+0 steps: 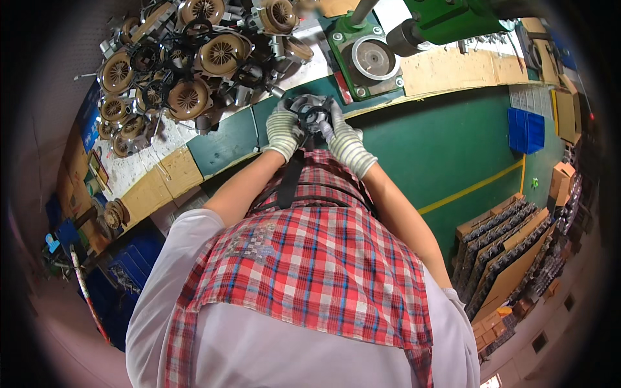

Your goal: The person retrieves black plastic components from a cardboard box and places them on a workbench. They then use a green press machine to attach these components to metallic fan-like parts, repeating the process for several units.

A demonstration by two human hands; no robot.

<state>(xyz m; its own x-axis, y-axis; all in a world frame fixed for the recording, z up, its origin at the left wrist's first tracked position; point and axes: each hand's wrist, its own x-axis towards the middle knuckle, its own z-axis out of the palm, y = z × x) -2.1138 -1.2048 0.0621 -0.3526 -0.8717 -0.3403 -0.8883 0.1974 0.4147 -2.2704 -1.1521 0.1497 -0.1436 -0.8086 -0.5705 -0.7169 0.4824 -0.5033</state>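
Observation:
Both hands wear pale striped knit gloves and meet at the bench edge in front of my apron. Between them is a round metal part with a black ring (315, 116). My left hand (283, 131) closes on its left side, and my right hand (348, 139) grips its right side. Fingers and gloves cover much of the part, so its exact kind does not show. Just beyond, to the left, lies a large heap of metal motor units with brown finned fan discs (223, 54).
A green machine with a round metal plate (375, 58) stands on the bench (446, 71) ahead to the right. A blue bin (525, 130) sits farther right. Stacked cardboard layers with dark parts (504, 249) stand at the lower right. A cable hangs at the bench edge left of my hands.

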